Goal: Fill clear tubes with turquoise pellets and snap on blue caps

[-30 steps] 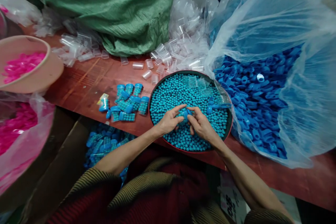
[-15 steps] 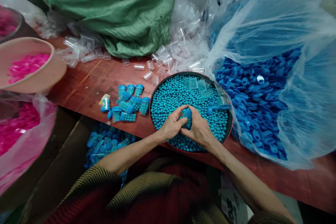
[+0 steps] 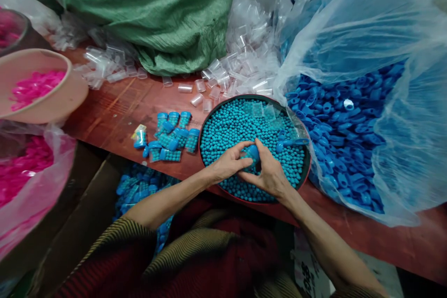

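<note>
A small clear container with a blue cap (image 3: 253,152) is held up over a round tub (image 3: 307,167) of blue beads (image 3: 226,125). My left hand (image 3: 230,163) grips the container from the left, thumb and fingers closed round it. Curved about its other side is my right hand (image 3: 270,172), index finger at the cap and thumb low by the container, with a dark gap at the palm. My fingers partly hide the container. A blue scoop-like piece (image 3: 293,142) and clear pieces (image 3: 263,111) lie on the beads.
Filled blue-capped containers (image 3: 171,142) lie left of the tub; more sit below the table edge (image 3: 139,191). Clear empty tubes (image 3: 223,77) are piled behind, beside a green sack (image 3: 150,14). A plastic bag (image 3: 394,149) of blue caps stands right, a pink basin (image 3: 75,88) left.
My right hand has shifted slightly right and its fingers have spread a little, so more of the blue cap shows. My left hand keeps the container in nearly the same place.
</note>
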{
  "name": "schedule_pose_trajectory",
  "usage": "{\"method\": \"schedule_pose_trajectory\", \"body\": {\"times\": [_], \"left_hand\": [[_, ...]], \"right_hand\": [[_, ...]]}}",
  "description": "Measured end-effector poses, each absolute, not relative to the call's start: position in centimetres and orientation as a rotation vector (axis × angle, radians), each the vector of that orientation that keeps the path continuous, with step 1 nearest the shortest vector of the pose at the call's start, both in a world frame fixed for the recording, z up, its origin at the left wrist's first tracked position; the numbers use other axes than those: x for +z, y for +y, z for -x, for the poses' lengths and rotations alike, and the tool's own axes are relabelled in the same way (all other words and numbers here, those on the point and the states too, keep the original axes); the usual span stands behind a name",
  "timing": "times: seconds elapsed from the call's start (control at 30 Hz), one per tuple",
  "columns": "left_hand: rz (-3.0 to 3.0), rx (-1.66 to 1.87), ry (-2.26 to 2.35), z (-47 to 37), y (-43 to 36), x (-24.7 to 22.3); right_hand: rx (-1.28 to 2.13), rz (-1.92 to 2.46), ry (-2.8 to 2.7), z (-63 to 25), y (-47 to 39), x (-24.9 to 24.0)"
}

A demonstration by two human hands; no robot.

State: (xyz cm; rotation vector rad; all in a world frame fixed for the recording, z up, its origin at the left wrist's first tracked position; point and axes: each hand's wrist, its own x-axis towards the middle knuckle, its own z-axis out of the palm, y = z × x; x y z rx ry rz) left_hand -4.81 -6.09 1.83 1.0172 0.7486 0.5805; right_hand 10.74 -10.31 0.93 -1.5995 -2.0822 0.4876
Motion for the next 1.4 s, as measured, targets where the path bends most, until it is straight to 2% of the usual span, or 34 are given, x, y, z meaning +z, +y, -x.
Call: {"method": "schedule_pose_trajectory", "body": {"times": [0.17,0.4,0.73,0.87,1.0,1.1,1.2,1.3,1.4], "left_hand": [[-1.132,0.588,0.749,4.9,-6.7,2.1],[-1.110,0.765,0.863,4.3,-8.7,2.1],[-1.289,0.733,0.936,6.1,-7.6,1.2],[-1.496,0.851,1.155,10.4,-6.8,2.2],[-1.688,0.976,1.628,17.3,-5.5,2.2],[-1.847,0.907,1.950,21.8,-4.1,1.5],[-1.975,0.785,2.088,24.0,-1.7,1.0],[-2.165,0.609,1.956,23.9,1.8,0.7],[-2.288,0.270,1.777,22.7,5.0,0.1]], "right_hand": [[0.694,1.481,-2.106,-11.3,-9.9,1.4],[0.321,1.335,-2.197,-10.0,-10.8,0.5],[0.367,1.453,-2.199,-8.0,-11.1,-0.6],[0.436,1.445,-2.250,-8.8,-10.3,0.5],[0.259,1.442,-2.263,-9.0,-10.1,1.4],[0.145,1.264,-2.462,-6.4,-9.1,2.3],[0.119,1.157,-2.650,-2.1,-6.7,3.0],[0.037,1.213,-2.747,2.3,-3.3,2.5],[-0.008,1.339,-2.858,5.2,-0.5,1.5]]}}
